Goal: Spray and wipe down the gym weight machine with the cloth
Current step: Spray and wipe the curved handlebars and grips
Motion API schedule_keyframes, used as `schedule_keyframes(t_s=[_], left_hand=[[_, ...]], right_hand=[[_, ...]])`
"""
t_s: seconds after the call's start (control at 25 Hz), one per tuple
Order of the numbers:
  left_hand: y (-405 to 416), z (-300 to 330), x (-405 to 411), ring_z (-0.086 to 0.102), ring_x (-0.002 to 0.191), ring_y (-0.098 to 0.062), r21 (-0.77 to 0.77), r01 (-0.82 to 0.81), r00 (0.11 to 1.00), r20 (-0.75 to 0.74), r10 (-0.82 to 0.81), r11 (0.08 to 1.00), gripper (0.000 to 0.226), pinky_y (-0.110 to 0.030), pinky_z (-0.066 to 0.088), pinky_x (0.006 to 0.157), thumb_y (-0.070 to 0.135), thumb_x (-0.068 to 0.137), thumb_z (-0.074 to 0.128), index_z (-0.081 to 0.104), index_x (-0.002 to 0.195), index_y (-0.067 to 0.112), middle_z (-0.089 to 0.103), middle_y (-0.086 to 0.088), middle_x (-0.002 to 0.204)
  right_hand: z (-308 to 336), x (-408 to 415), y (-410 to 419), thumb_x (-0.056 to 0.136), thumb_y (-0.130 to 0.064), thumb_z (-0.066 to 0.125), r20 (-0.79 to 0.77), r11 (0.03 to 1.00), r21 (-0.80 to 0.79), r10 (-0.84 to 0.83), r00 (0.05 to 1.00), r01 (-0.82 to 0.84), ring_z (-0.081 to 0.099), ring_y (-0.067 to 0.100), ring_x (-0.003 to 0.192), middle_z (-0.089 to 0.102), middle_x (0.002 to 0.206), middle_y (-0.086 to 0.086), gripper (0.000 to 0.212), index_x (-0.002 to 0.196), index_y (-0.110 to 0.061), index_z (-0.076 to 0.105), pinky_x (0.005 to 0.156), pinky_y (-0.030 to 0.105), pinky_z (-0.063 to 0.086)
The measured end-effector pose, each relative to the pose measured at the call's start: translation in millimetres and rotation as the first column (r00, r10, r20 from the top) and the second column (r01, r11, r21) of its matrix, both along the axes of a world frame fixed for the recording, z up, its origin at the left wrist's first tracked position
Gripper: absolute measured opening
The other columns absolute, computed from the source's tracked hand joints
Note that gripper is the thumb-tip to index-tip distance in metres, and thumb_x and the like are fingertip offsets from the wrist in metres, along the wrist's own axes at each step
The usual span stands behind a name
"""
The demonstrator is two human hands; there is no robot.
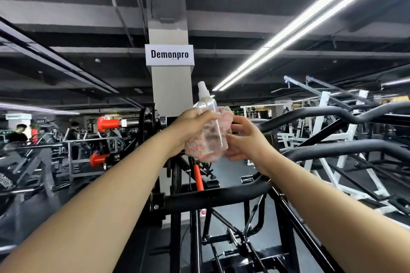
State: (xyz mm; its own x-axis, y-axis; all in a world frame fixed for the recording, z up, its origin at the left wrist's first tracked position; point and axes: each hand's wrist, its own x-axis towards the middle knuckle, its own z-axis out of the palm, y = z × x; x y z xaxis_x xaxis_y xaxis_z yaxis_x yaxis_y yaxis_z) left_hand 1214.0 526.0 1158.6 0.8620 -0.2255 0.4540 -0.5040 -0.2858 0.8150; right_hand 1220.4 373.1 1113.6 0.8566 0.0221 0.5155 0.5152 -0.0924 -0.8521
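A clear plastic spray bottle (208,108) with a white nozzle stands upright at chest height, raised in front of me. My left hand (190,126) grips its body together with a pink and white fluffy cloth (204,148) bunched behind and below it. From the right, my right hand (244,139) touches the cloth's right edge, fingers spread and lightly bent. The black weight machine (217,195) lies below both arms, its padded bar crossing under my wrists.
A grey pillar (170,86) with a "Demonpro" sign stands straight ahead. Curved black handles (332,113) sweep across the right. Orange-capped bars (108,123) and other machines fill the left, where a person (18,133) stands far off. White frames (321,122) sit at the right rear.
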Motion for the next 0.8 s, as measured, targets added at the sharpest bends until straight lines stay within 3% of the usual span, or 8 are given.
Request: schedule_keyframes(t_s=[0.12,0.28,0.44,0.48,0.56,0.64,0.68,0.8], left_hand=[[-5.8,1.3,8.1,0.066,0.09,-0.024,0.097,-0.033,0.999,0.036,0.029,0.995,0.031,-0.036,0.054,0.081,0.032,0.085,0.063,0.059,0.109,0.012,0.068,-0.008,0.102],[-5.3,4.7,22.0,0.064,0.087,-0.015,0.117,-0.123,0.987,0.118,0.11,0.985,0.023,-0.023,0.049,0.074,0.037,0.08,0.069,0.062,0.09,0.017,0.068,-0.003,0.098],[0.8,13.1,25.4,0.058,0.088,-0.018,0.229,-0.361,0.908,0.309,0.284,0.904,0.023,-0.023,0.04,0.07,0.042,0.081,0.066,0.058,0.067,0.026,0.062,-0.008,0.089],[5.5,17.0,24.6,0.058,0.089,-0.021,0.31,-0.468,0.852,0.408,0.328,0.828,0.031,-0.025,0.038,0.07,0.047,0.081,0.064,0.054,0.061,0.025,0.06,-0.007,0.087],[15.3,27.4,20.0,0.056,0.094,-0.023,0.444,-0.693,0.695,0.621,0.362,0.568,0.044,-0.031,0.039,0.077,0.062,0.079,0.054,0.05,0.058,0.024,0.058,-0.001,0.085],[25.6,39.4,15.6,0.053,0.101,-0.021,0.469,-0.843,0.535,0.783,0.317,0.264,0.044,-0.036,0.037,0.09,0.07,0.079,0.044,0.055,0.071,0.028,0.06,0.004,0.099],[30.3,43.5,14.3,0.052,0.103,-0.021,0.466,-0.87,0.493,0.82,0.291,0.162,0.043,-0.036,0.035,0.093,0.07,0.08,0.041,0.056,0.08,0.031,0.06,0.004,0.103],[43.7,42.6,17.3,0.053,0.104,-0.019,0.454,-0.888,0.455,0.839,0.298,0.077,0.044,-0.035,0.032,0.095,0.068,0.082,0.039,0.058,0.094,0.03,0.06,0.004,0.103]], right_hand=[[3.9,7.7,-7.6,0.088,-0.005,0.063,0.035,0.996,0.089,-0.033,0.999,0.03,0.068,0.014,0.057,0.067,0.093,0.011,0.006,0.093,-0.006,0.059,0.05,0.023,0.054],[15.2,33.1,-29.7,0.086,-0.01,0.068,0.014,0.962,0.148,-0.233,0.972,0.228,0.069,0.032,0.081,0.069,0.088,0.013,0.013,0.074,-0.013,0.064,0.072,0.045,0.059],[30.7,50.6,-55.7,0.085,-0.012,0.067,0.094,0.904,0.131,-0.42,0.903,0.407,0.069,0.021,0.075,0.068,0.069,0.002,0.019,0.067,-0.019,0.064,0.073,0.038,0.058],[35.2,51.0,-60.6,0.084,-0.013,0.068,0.124,0.907,0.131,-0.416,0.901,0.4,0.069,0.015,0.067,0.066,0.062,-0.002,0.018,0.068,-0.018,0.065,0.068,0.033,0.058],[42.6,52.3,-68.2,0.083,-0.016,0.071,0.198,0.917,0.05,-0.398,0.896,0.397,0.064,0.009,0.059,0.066,0.061,-0.005,0.011,0.072,-0.015,0.069,0.062,0.025,0.051],[49.3,57.4,-70.9,0.082,-0.018,0.072,0.295,0.871,-0.113,-0.431,0.853,0.479,0.057,0.009,0.062,0.065,0.071,-0.004,0.008,0.075,-0.019,0.072,0.057,0.019,0.045],[52.8,60.0,-70.6,0.083,-0.018,0.071,0.334,0.859,-0.149,-0.423,0.842,0.49,0.055,0.01,0.06,0.064,0.072,-0.003,0.009,0.075,-0.021,0.072,0.053,0.016,0.045],[60.8,72.1,-66.5,0.085,-0.009,0.06,0.416,0.852,-0.143,-0.411,0.811,0.504,0.06,0.012,0.069,0.065,0.076,-0.003,0.017,0.083,-0.023,0.069,0.067,0.02,0.051]])
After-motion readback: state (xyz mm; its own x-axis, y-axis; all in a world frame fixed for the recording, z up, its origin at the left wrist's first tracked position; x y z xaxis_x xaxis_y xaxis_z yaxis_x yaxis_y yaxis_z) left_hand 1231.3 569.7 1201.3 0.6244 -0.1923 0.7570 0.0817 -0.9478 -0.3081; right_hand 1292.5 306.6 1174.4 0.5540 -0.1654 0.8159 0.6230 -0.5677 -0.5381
